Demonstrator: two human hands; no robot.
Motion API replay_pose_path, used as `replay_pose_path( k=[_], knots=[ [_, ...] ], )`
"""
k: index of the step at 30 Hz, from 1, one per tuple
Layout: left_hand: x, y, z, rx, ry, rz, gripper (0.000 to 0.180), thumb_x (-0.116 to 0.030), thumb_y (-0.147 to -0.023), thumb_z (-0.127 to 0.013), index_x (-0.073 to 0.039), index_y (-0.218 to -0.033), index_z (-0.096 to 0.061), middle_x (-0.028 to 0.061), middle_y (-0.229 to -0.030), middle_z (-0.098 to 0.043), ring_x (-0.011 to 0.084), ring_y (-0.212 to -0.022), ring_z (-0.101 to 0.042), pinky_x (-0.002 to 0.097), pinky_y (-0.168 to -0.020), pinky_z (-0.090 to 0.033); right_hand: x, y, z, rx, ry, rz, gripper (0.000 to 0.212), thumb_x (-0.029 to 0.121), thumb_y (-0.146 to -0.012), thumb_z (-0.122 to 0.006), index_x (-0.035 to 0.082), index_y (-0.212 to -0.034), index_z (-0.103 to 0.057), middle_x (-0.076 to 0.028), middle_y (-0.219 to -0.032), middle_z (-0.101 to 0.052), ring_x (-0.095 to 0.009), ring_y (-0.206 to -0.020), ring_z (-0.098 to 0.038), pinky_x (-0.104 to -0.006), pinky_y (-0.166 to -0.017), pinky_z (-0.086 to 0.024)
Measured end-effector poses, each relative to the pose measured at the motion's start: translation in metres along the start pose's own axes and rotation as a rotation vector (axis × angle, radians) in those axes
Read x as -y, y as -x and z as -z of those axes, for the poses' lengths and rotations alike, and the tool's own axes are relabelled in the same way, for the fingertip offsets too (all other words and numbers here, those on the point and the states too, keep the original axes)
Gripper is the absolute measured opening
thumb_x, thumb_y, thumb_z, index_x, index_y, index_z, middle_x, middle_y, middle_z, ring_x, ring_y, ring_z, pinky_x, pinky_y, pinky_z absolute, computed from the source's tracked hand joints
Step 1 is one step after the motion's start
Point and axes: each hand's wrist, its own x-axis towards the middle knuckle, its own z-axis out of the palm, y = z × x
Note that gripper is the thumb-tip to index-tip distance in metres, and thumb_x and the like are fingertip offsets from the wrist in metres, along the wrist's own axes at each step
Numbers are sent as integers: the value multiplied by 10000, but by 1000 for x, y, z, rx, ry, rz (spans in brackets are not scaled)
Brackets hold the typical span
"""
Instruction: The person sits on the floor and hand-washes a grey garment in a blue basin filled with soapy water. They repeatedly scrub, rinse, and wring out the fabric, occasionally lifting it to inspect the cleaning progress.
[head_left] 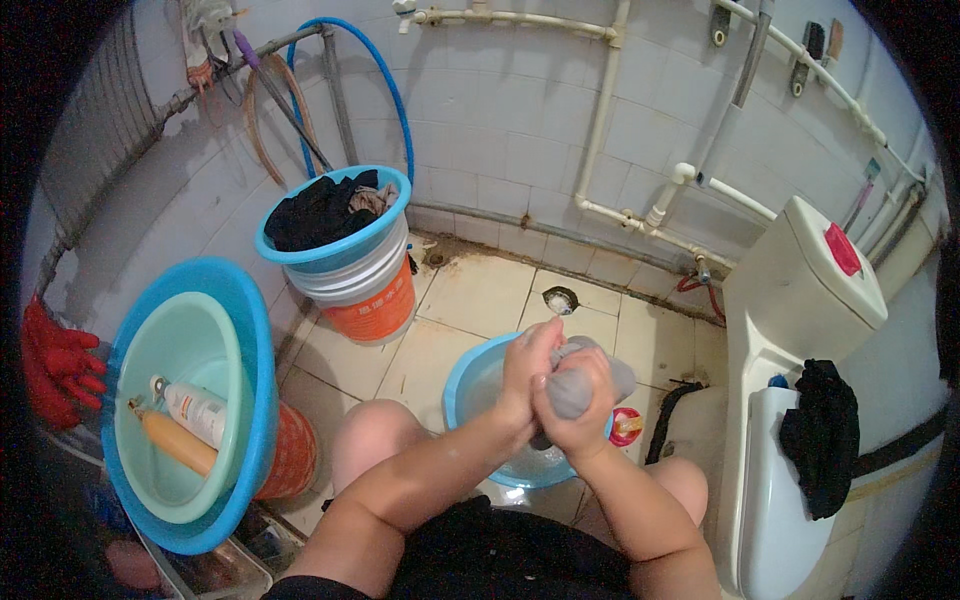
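Note:
Above a blue basin of water on the floor, a bunched grey cloth is squeezed between my two hands. My left hand presses against it from the left, fingers closed. My right hand is wrapped round the cloth, and part of it bulges out above the thumb. More of the grey fabric sticks out beyond the right fingers. Whether it is one garment or more, I cannot tell. A small red and yellow packet or tub stands beside the basin's right rim.
At the left, a pale green basin holding bottles sits in a larger blue basin. Dark clothes fill a blue basin on a white bucket. To the right stands a toilet with black cloth on its lid. A drain lies beyond.

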Motion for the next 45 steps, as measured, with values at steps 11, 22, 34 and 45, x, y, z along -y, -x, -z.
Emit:
replay_pose_path(
  k=[11, 22, 34, 45],
  knots=[
    [5, -6, 13, 434, -662, -104, 246, -234, -873, -545, -2, -954, -529, 57, -886, -545, 130, -807, -507, 274, -737, -427, -78, -1, 3, -92, -224, -784, 271, 264, -794, -663, 13, -849, -577, -53, -742, -600, -129, -679, -542, -279, -637, -448],
    [-11, -11, 25, 626, -926, -40, 988, -189, -661, -728, -32, -1390, -80, 235, -1242, -452, 316, -1158, -458, 352, -942, -380, -59, -9, 27, 323, -204, -303, 190, 163, -887, -509, 11, -867, -621, -80, -826, -563, -227, -826, -551, -304, -756, -435],
    [-12, -20, 28, 484, -356, 106, 334, -20, -764, -492, 48, -1086, -546, 82, -990, -615, 152, -876, -584, 279, -776, -466, -112, 28, 52, 650, -609, -790, 774, 339, -797, -614, 85, -1386, -182, -145, -1370, -303, -242, -1256, -312, -341, -1030, -258],
    [-33, -18, 44, 382, 397, 305, 340, -197, -877, -424, 26, -1121, -503, 154, -1091, -578, 270, -989, -577, 407, -887, -458, -75, 64, 16, 654, -291, -816, 731, 202, -630, -765, -2, -1241, -420, -147, -1164, -532, -245, -1090, -495, -334, -938, -379]
  ],
)
